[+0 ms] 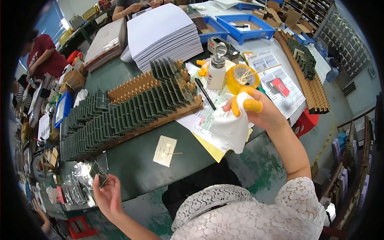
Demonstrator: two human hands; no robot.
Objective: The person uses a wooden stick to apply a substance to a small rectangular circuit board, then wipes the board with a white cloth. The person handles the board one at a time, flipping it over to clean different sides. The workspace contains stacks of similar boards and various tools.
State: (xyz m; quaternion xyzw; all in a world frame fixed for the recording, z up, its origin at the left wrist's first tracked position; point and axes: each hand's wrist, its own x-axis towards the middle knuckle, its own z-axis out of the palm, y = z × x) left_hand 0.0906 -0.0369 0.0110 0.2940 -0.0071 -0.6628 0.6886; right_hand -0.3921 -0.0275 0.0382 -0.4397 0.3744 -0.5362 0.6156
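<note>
At the table's near left edge, my left hand [109, 195] pinches a small dark green circuit board [99, 173] between thumb and fingers, tilted. My right hand [260, 110], with yellow finger cots on some fingers, is closed on a white cloth [232, 130] that hangs down over papers. Behind the cloth stand a white bottle with a metal top [216, 72] and a yellow tape roll [242, 80] with cotton swabs in it. A black marker [205, 94] lies left of the cloth. Between my hands, a pale rectangular card [165, 151] lies on the table with a thin stick on it.
A long brown slotted rack [132, 94] full of upright dark green boards crosses the table; another slotted rack [306, 86] stands at the right. Behind are a tall paper stack [164, 32] and blue trays [245, 29]. Clear plastic bags [74, 188] lie left. Other people work beyond.
</note>
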